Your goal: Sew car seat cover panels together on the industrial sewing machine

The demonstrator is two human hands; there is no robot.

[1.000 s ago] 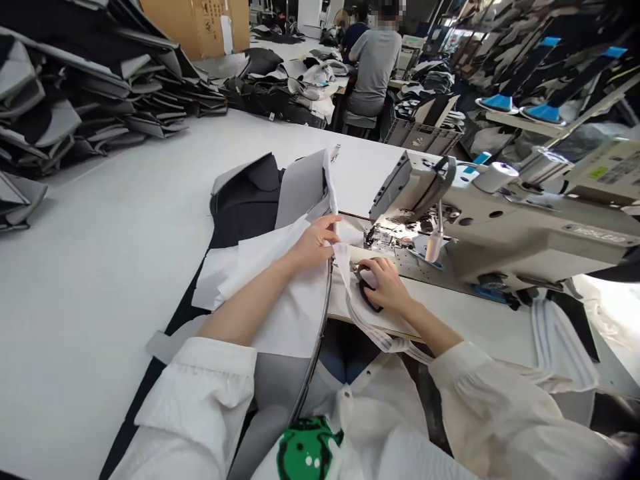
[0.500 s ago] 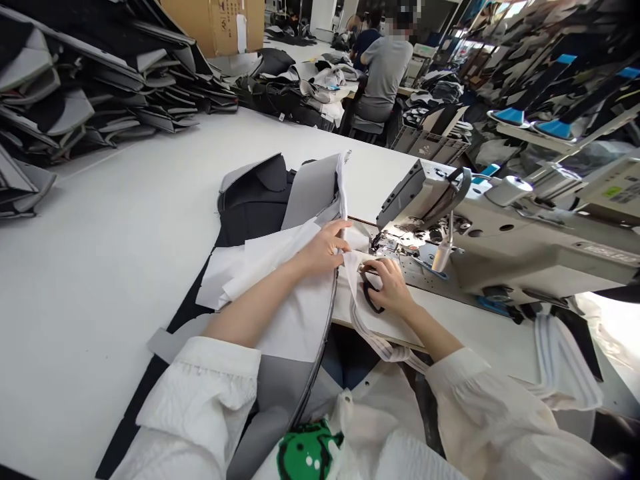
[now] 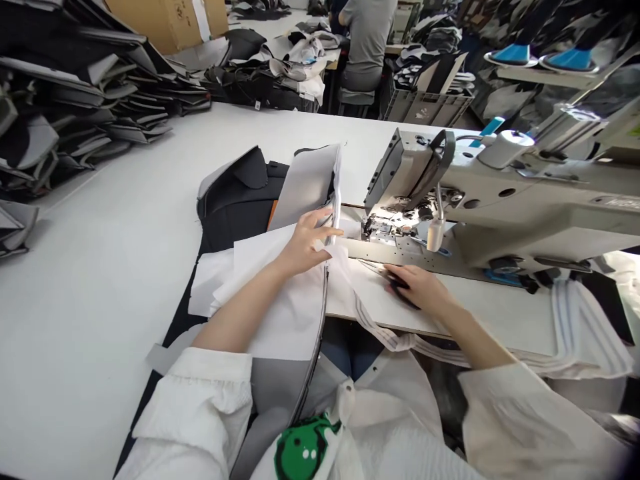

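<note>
My left hand lies on the white lining of a dark grey and black fabric piece, its fingers apart near the raised edge. Beside its fingertips, a white striped strip runs from the fabric, over the table's front edge and off to the right. With my right hand I grip the black handles of a pair of scissors. Their blades lie low over the table and point left at the strip. Part of the handles is hidden under my fingers.
A lit sewing machine stands just beyond my right hand. Stacked dark panels and a cardboard box fill the back left. Further back, a person sits near a grey crate of fabric pieces.
My right hand has moved right with the scissors, away from the fabric edge. My left hand's fingers have spread on the fabric. The view has tilted down.
</note>
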